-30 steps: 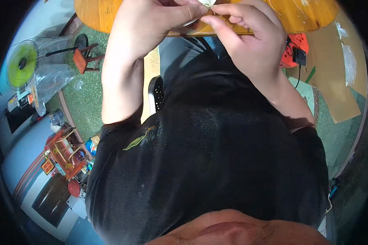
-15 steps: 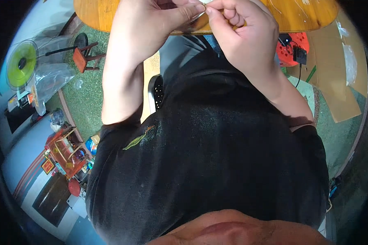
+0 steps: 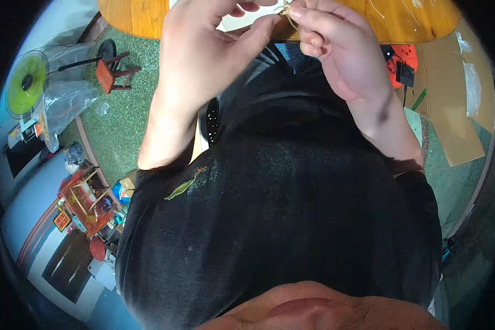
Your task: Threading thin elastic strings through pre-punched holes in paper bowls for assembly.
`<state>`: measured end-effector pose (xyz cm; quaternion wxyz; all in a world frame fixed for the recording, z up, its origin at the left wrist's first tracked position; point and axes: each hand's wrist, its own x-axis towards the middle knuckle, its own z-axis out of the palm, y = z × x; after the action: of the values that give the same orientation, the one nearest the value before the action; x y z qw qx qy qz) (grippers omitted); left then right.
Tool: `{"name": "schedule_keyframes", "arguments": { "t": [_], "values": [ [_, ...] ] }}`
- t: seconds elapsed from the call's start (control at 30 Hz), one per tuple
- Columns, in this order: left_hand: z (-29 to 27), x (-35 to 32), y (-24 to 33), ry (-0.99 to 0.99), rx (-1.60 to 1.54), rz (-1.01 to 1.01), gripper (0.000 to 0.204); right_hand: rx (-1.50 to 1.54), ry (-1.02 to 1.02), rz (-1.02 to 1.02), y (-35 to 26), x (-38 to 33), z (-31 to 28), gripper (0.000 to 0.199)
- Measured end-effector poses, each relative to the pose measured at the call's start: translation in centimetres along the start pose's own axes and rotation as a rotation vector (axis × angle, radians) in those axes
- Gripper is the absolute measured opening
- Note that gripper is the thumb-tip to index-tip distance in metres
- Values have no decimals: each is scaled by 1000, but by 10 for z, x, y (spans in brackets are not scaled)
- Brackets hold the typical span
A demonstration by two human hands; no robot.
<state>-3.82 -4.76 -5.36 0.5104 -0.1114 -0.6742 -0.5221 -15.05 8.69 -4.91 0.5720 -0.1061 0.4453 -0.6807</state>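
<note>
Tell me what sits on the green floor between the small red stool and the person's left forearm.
In the head view, only bare green carpet shows between the red stool and the left forearm.

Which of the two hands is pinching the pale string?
The right hand: its fingers pinch the pale string at the top edge. The left hand is beside it, thumb reaching toward it.

Pale strands (image 3: pixel 380 10) on wooden table (image 3: pixel 137 14)

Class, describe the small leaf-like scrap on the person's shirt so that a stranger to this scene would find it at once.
Start at the black shirt that fills the middle of the view. Go to its left side, just below the left forearm. There lies a slim, pointed, olive-green leaf, slanting up to the right, the only pale mark on the dark cloth.
</note>
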Motion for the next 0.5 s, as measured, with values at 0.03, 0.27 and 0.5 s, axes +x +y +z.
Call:
{"name": "schedule_keyframes", "arguments": {
  "t": [0.03,0.27,0.5],
  "values": [
    [-3,-4,-2,0,0,-1,21,51,-28,-1,1,0,-1,10],
    [-6,-9,-2,-101,174,25,18,213,-74,7,10,5,-3,8],
    [-3,-9,-2,-82,287,89,14,219,-43,0,27,18,-15,7]
  ]
}}
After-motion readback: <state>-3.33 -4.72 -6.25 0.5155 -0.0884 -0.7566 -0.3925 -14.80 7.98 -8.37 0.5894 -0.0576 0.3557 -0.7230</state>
